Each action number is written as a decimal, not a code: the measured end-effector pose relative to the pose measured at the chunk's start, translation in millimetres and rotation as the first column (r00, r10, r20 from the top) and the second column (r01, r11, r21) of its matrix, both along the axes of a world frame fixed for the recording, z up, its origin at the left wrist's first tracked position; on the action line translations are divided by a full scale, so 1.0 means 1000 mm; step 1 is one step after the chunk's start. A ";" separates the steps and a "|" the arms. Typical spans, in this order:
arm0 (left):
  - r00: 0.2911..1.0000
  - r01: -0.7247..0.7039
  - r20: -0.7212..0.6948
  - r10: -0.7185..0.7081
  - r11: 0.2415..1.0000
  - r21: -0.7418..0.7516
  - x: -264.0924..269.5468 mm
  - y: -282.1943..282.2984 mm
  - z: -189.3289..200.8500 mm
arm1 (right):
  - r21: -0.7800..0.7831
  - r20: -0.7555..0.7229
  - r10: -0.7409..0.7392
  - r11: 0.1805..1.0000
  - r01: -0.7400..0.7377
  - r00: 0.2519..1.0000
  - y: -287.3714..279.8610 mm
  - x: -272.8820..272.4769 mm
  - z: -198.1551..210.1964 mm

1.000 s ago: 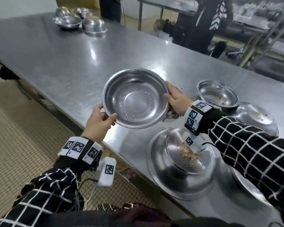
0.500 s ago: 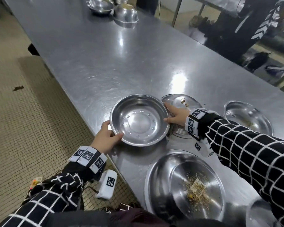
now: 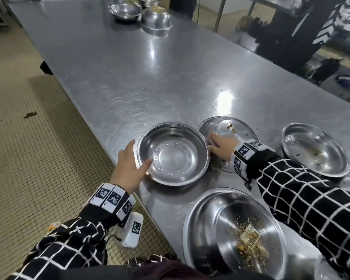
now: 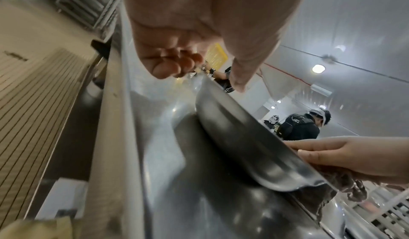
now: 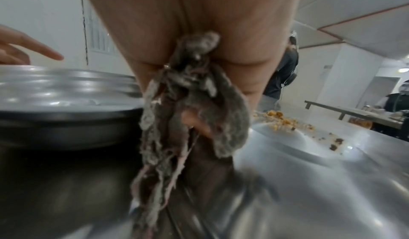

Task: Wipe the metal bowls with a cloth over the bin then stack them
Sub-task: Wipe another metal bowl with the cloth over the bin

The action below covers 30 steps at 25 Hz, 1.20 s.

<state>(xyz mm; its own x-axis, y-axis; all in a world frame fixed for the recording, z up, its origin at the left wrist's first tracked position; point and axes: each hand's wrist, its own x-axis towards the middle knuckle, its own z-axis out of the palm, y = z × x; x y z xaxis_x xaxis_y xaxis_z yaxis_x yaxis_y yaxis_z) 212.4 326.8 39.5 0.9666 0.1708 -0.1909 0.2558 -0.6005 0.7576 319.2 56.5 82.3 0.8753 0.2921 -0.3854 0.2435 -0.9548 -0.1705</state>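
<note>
Steel throughout: the clean bowl (image 3: 173, 153) sits upright on the steel table (image 3: 150, 77) near its front edge. Your left hand (image 3: 127, 164) is spread at the bowl's left rim, fingers straight, thumb reaching over the lip without gripping. Your right hand (image 3: 220, 147) rests fingertips against the right rim while its curled fingers pinch a frayed grey cloth (image 5: 190, 106). Judged from the polish, the bowl is light, rigid and slippery; take hold at the rolled rim on opposite sides, thumbs inside. Right of it lie three dirty bowls: one behind your right hand (image 3: 230, 128), one at the near edge (image 3: 236, 237), one far right (image 3: 315, 150), each holding crumbs. Expect them to slide and clatter on bare steel. No bin is visible.
</note>
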 end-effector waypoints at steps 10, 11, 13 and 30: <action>0.812 0.578 0.106 -0.574 0.816 -0.011 0.068 -0.145 0.085 | 0.411 0.166 -0.643 0.734 0.541 0.747 -0.120 -0.069 0.065; 0.765 0.640 0.097 -0.637 0.768 -0.001 0.074 -0.172 0.092 | 0.415 0.156 -0.704 0.683 0.601 0.693 -0.142 -0.073 0.066; 0.682 0.728 0.036 -0.730 0.683 0.055 0.089 -0.227 0.097 | 0.406 0.144 -0.795 0.590 0.698 0.589 -0.193 -0.079 0.062; 0.762 0.557 -0.330 -0.558 0.824 -0.107 0.203 -0.435 -0.011 | 0.200 -0.005 -0.850 0.515 0.833 0.527 -0.374 -0.005 -0.009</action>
